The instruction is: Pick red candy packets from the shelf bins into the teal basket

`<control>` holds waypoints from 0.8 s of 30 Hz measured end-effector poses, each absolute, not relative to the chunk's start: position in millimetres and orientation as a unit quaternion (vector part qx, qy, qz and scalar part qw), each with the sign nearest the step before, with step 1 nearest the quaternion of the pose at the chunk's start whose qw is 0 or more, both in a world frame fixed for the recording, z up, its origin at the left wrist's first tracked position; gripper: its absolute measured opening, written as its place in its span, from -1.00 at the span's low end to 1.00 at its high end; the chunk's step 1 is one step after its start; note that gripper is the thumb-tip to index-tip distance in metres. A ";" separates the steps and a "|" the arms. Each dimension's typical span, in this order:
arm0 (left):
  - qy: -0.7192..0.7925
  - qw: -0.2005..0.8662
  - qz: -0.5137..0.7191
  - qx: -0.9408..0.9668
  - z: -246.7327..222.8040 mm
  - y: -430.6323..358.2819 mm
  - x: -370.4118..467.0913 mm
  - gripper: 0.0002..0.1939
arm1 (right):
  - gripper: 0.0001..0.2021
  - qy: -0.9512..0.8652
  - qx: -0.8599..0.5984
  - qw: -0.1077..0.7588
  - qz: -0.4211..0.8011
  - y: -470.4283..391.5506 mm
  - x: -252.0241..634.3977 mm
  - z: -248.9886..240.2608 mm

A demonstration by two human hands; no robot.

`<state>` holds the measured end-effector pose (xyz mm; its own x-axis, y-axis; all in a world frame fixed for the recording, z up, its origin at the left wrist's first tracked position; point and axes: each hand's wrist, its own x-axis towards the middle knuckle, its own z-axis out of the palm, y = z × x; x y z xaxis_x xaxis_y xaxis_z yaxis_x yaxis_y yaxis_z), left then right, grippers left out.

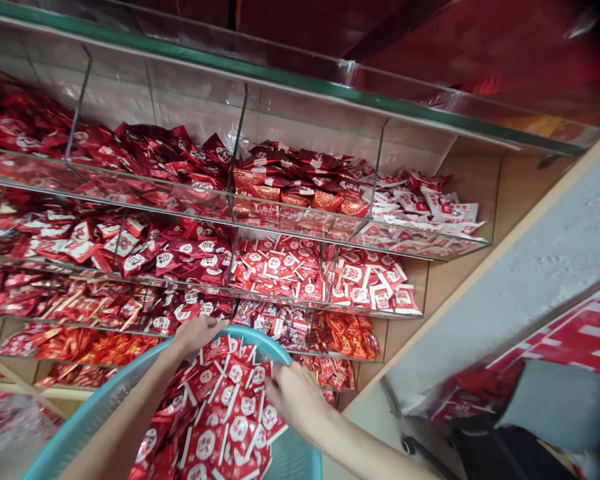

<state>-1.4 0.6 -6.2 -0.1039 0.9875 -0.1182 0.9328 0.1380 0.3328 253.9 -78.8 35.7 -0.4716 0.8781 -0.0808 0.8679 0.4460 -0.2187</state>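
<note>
A light-blue plastic basket (pixel 275 348) stands below me, filled with small red packets (pixel 220 393) that have white round emblems. My left hand (pixel 200 332) lies over its far rim, fingers curled and closed there. Inside the right part of the basket, my right hand (pixel 297 395) is against the packets. Its fingers are bent around the edge of the pile, and their tips are partly hidden. Some packets beside that hand stand tilted near the basket's right wall.
Tiered glass-fronted shelves (pixel 300 230) rise ahead, their compartments holding red and orange packets. A thick glass edge (pixel 280 73) crosses above. At right are a grey wall (pixel 545 247) and a grey chair (pixel 555 403). A clear plastic bag (pixel 15 433) lies at lower left.
</note>
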 end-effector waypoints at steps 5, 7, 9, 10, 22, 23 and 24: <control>0.738 0.164 0.082 0.649 -4.1 1.6 0.1 -0.33 | -0.75 -0.824 -0.553 0.103 0.060 -66.7 278.8 54.0; 0.737 0.163 0.080 0.651 -3.2 1.2 0.5 -0.34 | -0.75 -0.803 -0.571 0.161 0.050 -56.5 292.1 65.2; 0.736 0.161 0.079 0.653 -3.0 0.9 0.9 -0.34 | -0.76 -0.779 -0.581 0.230 0.050 -45.0 305.2 76.3; 0.735 0.159 0.079 0.655 -3.0 0.7 1.2 -0.35 | -0.76 -0.767 -0.582 0.265 0.051 -39.3 311.0 80.9; 0.729 0.154 0.087 0.662 0.9 -0.5 5.7 -0.36 | -0.71 -0.701 -0.586 0.403 0.053 -5.5 317.9 80.1; 0.726 0.154 0.086 0.664 0.7 -0.4 5.1 -0.36 | -0.70 -0.698 -0.584 0.411 0.059 -4.3 316.4 79.2; 0.725 0.154 0.084 0.666 0.3 -0.3 4.4 -0.36 | -0.69 -0.693 -0.581 0.420 0.070 -2.9 315.1 78.4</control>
